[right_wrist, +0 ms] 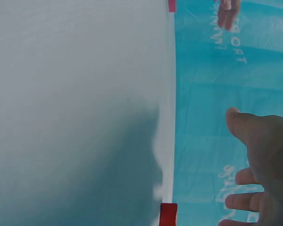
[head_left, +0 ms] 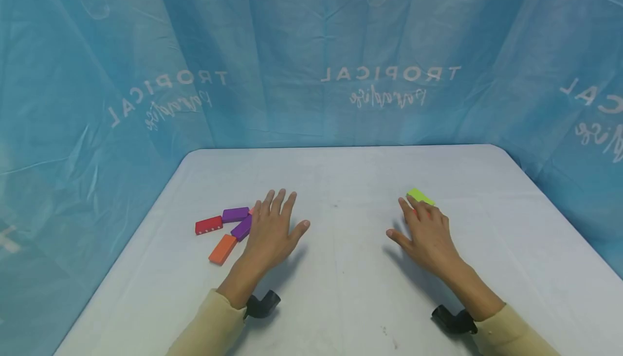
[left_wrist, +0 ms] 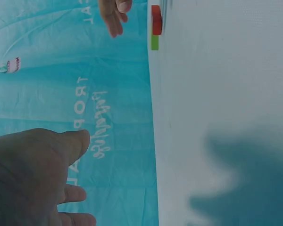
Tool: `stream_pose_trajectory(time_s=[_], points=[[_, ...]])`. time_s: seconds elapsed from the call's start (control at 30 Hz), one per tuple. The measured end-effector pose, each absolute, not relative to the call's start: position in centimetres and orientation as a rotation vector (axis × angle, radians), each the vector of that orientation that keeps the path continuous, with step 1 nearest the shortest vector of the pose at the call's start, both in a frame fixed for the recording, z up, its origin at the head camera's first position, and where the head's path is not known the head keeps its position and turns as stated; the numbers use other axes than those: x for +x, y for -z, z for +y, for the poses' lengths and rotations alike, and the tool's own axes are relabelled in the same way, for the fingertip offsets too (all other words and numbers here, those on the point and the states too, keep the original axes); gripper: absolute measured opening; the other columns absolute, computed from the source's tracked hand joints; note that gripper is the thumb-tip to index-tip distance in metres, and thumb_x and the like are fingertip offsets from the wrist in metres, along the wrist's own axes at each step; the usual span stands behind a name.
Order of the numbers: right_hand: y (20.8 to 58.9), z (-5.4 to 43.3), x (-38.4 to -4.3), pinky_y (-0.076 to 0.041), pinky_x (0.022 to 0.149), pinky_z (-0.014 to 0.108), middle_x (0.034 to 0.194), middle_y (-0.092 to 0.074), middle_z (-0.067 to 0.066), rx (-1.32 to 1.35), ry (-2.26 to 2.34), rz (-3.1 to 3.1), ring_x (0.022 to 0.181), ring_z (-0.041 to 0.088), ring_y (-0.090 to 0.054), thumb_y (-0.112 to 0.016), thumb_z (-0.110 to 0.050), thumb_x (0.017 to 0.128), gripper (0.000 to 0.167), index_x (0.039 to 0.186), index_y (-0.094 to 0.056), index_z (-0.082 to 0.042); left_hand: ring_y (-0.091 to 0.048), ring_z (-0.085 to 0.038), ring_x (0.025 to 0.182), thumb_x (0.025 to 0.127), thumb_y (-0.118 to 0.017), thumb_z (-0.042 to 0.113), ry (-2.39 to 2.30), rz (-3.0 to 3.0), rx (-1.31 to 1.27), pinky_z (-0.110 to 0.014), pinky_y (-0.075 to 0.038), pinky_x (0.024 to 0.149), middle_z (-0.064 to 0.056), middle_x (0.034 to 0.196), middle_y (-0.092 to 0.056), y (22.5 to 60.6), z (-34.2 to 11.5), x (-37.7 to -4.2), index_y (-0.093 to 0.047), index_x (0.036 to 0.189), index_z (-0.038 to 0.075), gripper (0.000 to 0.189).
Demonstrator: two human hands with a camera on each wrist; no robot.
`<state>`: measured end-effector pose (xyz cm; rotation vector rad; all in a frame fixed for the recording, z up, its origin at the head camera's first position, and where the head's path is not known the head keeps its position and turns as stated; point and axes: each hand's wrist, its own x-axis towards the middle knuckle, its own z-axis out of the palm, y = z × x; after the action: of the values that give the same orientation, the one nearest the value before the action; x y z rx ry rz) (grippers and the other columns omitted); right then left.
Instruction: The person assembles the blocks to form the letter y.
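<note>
My left hand (head_left: 271, 239) hovers over the table with straight, spread fingers, holding nothing. To its left lie a red block (head_left: 209, 225) with white dots on its side, two purple blocks (head_left: 236, 215) and an orange block (head_left: 223, 249). A pink piece (head_left: 251, 211) is mostly hidden behind that hand. Over the right side, my right hand (head_left: 430, 242) is also raised with fingers spread and nothing in it. Just beyond its fingers shows a lime green block (head_left: 421, 196). In the left wrist view a red block (left_wrist: 156, 20) lies beside the green one.
A white cloth covers the table (head_left: 340, 280). Blue curtains (head_left: 311, 112) with printed lettering hang behind it and along both sides. Each wrist carries a black camera mount (head_left: 263, 304), and both forearms wear beige sleeves (head_left: 209, 326).
</note>
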<state>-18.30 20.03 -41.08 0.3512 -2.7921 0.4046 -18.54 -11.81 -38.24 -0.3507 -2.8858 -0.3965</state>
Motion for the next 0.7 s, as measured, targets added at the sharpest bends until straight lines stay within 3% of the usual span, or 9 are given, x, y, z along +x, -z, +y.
stream_pose_trajectory(time_s=[0.7], points=[[41.5,21.2,-18.7,-0.027,0.096,0.06,0.139,-0.045,0.021,0.321,-0.47,-2.749,0.119,0.045,-0.038,-0.069,-0.04,0.082,0.074,0.141,-0.04,-0.006,-0.035,-0.032,0.137,0.087,-0.062,0.043,0.54,-2.859,-0.288,-0.055,-0.03,0.109,-0.011,0.146,-0.042,37.9,-13.7,-19.1,-0.036,0.144,0.013,0.069]])
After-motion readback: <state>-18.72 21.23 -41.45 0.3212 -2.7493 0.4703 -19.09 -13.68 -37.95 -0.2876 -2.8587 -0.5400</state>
